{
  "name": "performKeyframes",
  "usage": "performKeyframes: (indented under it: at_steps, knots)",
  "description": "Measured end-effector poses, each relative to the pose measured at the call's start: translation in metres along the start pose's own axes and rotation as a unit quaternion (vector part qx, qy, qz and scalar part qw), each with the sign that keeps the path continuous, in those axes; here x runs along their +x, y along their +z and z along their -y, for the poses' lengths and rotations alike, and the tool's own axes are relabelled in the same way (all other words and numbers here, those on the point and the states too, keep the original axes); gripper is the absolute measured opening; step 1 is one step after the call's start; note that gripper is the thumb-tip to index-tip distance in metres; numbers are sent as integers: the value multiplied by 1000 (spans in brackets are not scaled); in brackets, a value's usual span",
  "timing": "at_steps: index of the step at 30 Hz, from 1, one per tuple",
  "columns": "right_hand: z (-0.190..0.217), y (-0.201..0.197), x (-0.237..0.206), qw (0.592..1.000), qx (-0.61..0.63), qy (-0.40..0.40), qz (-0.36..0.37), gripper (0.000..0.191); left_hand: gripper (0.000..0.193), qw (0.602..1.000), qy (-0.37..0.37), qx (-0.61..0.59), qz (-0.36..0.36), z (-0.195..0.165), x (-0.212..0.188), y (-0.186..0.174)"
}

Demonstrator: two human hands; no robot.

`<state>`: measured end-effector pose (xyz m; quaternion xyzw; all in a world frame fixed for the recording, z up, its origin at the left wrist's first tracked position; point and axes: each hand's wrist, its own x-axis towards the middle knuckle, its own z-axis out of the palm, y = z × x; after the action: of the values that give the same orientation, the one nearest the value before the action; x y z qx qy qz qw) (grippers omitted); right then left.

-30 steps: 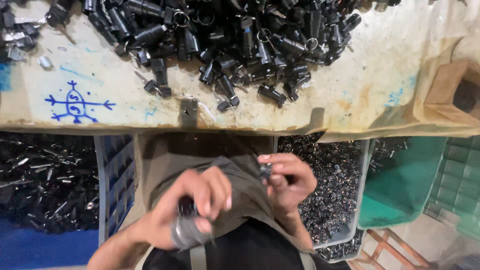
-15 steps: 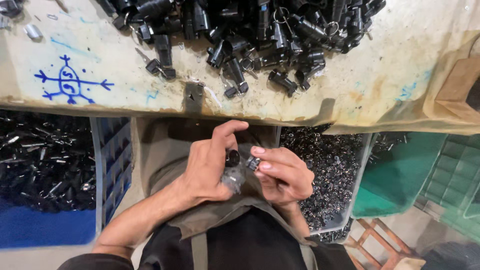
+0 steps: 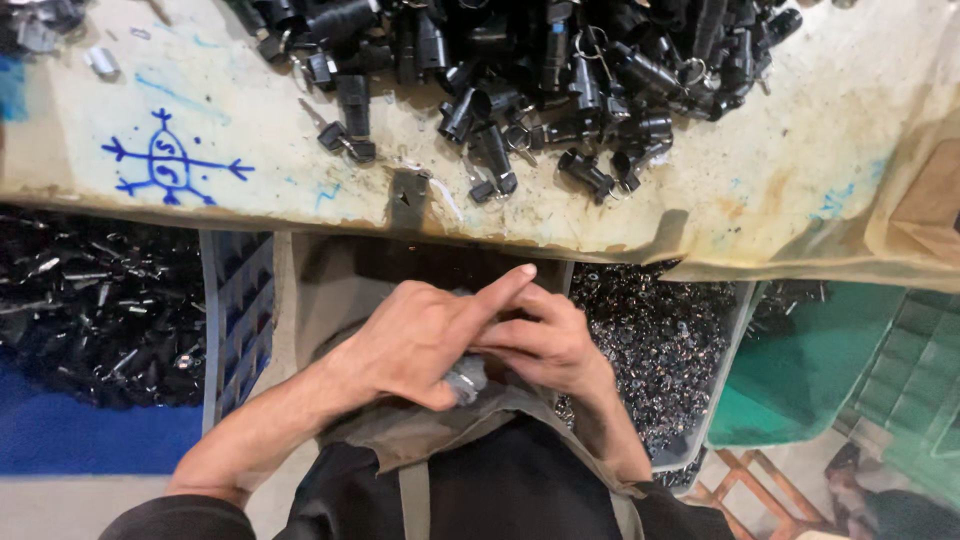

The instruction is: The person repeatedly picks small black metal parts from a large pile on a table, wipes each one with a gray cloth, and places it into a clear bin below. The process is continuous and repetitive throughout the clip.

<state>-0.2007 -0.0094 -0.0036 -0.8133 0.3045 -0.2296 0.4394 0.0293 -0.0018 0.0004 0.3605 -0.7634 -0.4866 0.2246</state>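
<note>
Both hands, left hand (image 3: 415, 345) and right hand (image 3: 545, 345), worked pressed together, no gap between. Just ahead, the bench (image 3: 250, 120) edge overhung them. A blue crate (image 3: 235, 310) hemmed the left; a bin of small metal parts (image 3: 655, 340) crowded the right.

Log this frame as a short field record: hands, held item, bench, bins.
left hand: over lap, index finger straight, closed on a small grey part
right hand: touching the left hand, fingers curled at the same part
bench: worn pale top, blue doodle, heap of black parts
left bin: blue crate of dark parts
right bin: small metal rings
</note>
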Motion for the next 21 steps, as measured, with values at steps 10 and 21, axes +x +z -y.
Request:
performKeyframes:
  at_steps: [10,21]
  knots:
    - [7,10,0,510,651,258,-500,54,80,677,-440,582,-98,-36,-124,-76]
    - [19,16,-3,568,781,177,-189,44,28,852,-216,340,-334,62,36,-99]
